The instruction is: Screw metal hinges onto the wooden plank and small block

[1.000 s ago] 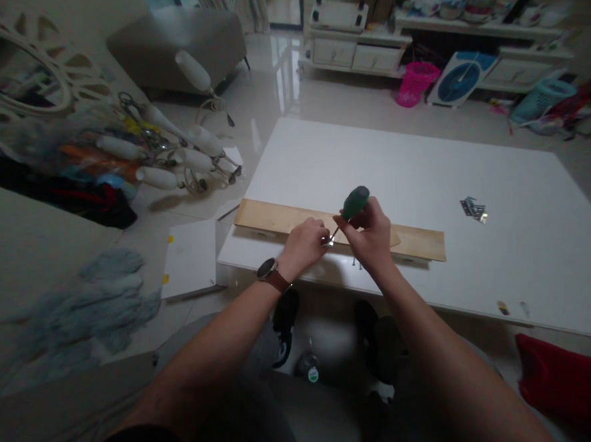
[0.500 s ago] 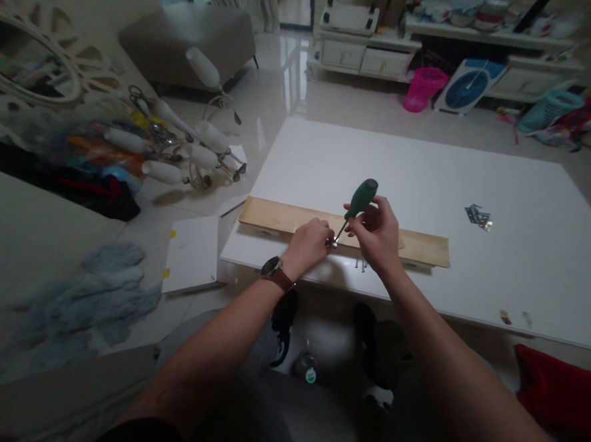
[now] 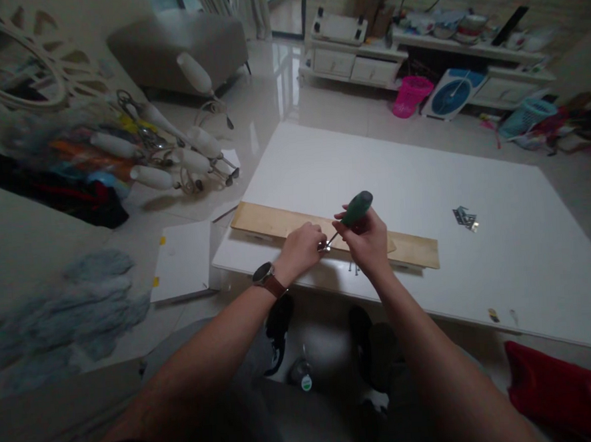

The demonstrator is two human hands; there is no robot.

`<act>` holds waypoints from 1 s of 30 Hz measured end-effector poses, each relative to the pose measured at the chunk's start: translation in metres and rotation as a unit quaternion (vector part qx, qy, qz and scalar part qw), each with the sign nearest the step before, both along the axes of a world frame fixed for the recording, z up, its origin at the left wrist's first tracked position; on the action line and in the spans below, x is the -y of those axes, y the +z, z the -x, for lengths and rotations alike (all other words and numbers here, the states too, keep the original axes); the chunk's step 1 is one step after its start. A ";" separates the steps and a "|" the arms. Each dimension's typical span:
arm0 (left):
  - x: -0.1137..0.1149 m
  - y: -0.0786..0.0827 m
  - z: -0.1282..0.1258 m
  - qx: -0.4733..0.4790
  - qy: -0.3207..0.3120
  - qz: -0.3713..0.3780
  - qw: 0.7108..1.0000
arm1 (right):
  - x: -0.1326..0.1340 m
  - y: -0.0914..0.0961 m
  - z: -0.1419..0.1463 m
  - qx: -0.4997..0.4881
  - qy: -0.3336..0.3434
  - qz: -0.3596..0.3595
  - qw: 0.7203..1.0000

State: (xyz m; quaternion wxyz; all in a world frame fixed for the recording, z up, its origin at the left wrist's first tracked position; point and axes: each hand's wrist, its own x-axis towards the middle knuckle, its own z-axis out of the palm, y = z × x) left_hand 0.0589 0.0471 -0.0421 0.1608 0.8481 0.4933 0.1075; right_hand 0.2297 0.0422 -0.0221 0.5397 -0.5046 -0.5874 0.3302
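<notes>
In my right hand [image 3: 369, 240] is a green-handled screwdriver [image 3: 357, 208], tilted, its shaft slanting down and left. The tip meets a small shiny metal piece [image 3: 324, 247] at the fingertips of my left hand [image 3: 304, 246]. Those fingers are pinched on the metal piece, whose kind is too small to make out. Both hands are over a long wooden board [image 3: 270, 220] lying on a large white panel [image 3: 423, 173]. A few screws [image 3: 353, 268] lie on the panel just in front of the board, beside my right wrist.
Small metal brackets [image 3: 465, 218] sit in a pile on the panel to the right. A white box-like panel [image 3: 182, 261] and a lamp with white shades [image 3: 192, 160] are on the floor at left. A red object [image 3: 560, 385] stands at lower right.
The whole view has shifted slightly, so things appear a little further left. The screwdriver's handle leans lower, and my right hand has turned around it. My left hand keeps its pinch.
</notes>
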 end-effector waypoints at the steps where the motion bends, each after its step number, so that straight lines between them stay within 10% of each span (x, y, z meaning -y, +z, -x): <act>1: 0.000 0.000 0.000 0.001 0.000 0.001 1.000 | 0.001 0.001 0.000 -0.003 0.004 -0.002 1.000; 30: 0.001 -0.001 0.000 0.013 0.047 0.007 0.999 | 0.003 0.006 0.005 -0.040 0.050 0.035 0.997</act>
